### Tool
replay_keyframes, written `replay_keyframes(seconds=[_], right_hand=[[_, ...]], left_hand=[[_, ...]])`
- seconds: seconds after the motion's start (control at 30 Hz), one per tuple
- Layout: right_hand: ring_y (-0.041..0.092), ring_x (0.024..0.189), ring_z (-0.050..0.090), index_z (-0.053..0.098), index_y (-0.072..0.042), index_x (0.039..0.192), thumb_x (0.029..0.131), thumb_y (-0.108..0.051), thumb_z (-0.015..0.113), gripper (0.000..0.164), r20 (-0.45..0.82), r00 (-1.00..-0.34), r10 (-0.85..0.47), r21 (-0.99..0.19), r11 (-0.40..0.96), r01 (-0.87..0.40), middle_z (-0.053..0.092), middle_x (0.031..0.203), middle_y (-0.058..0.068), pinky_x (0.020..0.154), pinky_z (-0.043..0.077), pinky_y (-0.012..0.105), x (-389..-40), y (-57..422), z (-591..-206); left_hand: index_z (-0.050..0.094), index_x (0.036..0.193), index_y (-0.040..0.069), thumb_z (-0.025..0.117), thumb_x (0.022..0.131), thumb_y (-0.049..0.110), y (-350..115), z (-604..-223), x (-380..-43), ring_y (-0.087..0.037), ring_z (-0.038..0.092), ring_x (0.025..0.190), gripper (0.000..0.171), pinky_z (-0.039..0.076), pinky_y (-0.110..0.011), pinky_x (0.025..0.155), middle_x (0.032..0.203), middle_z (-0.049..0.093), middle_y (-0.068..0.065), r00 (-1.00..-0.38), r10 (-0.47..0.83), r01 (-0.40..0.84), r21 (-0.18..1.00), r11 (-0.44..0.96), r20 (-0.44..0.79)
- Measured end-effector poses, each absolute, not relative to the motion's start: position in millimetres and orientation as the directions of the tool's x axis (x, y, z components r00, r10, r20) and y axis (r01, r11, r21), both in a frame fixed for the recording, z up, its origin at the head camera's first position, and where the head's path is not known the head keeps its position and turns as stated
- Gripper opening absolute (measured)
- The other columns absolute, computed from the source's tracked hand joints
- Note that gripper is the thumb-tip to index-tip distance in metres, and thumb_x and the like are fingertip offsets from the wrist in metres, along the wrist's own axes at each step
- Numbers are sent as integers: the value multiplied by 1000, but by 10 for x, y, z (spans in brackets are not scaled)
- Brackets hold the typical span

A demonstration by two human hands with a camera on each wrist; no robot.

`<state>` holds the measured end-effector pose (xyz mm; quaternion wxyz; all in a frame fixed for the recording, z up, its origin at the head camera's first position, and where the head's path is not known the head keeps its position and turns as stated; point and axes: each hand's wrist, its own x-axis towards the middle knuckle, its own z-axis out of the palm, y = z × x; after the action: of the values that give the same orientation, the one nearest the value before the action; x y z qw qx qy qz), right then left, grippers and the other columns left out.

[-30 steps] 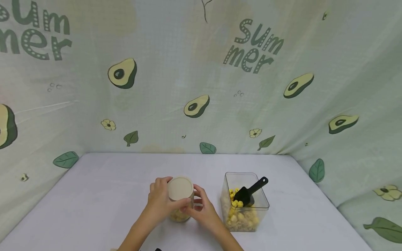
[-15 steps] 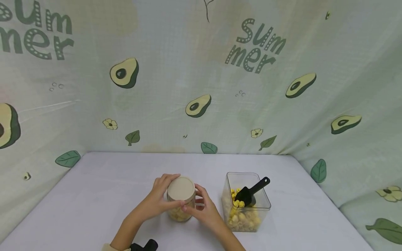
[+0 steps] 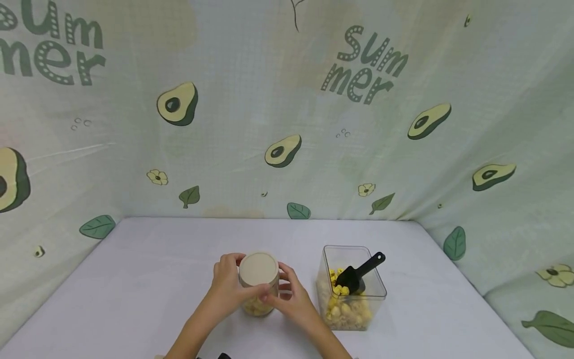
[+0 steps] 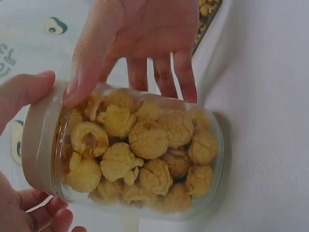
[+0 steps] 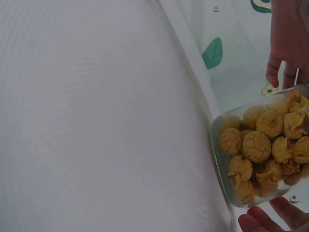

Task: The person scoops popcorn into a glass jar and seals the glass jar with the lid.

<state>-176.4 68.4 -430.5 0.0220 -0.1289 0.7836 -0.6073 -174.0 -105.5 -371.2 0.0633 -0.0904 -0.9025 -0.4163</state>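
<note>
A glass jar (image 4: pixel 140 154) full of round popcorn stands upright on the table, capped with a beige lid (image 3: pixel 258 269). My left hand (image 3: pixel 227 285) grips the lid from the left, its thumb across the front and fingers curled behind. On the other side, my right hand (image 3: pixel 293 300) holds the jar's upper body, thumb in front. In the left wrist view, the right thumb (image 4: pixel 87 72) presses just below the lid's edge. The right wrist view catches only the lower part of the jar; its lid lies out of frame.
To the right stands a clear square container (image 3: pixel 324 289) of popcorn, with a black scoop (image 3: pixel 354 277) resting in it, handle up over the rim. A white cloth covers the table (image 3: pixel 148 279). Behind hangs a curtain (image 3: pixel 224 99) printed with avocados.
The left hand turned round the lid half a second ago, its forearm swinging left, and has now swung back to its earlier position. The right hand keeps its hold; jar and container stay in place.
</note>
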Motion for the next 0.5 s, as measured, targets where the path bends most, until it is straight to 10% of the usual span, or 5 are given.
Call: replay_keyframes(seconds=[0.5], right_hand=[[23, 108, 47, 31, -20, 143, 79, -42, 71, 78, 98, -969, -227, -957, 245, -154, 46, 132, 13, 88, 47, 41, -1765, 684, -4305]], left_hand=[[43, 127, 12, 80, 67, 43, -1255, -3864, -1903, -21, 36, 110, 77, 41, -38, 84, 117, 46, -1, -929, 284, 364, 741, 565, 239]])
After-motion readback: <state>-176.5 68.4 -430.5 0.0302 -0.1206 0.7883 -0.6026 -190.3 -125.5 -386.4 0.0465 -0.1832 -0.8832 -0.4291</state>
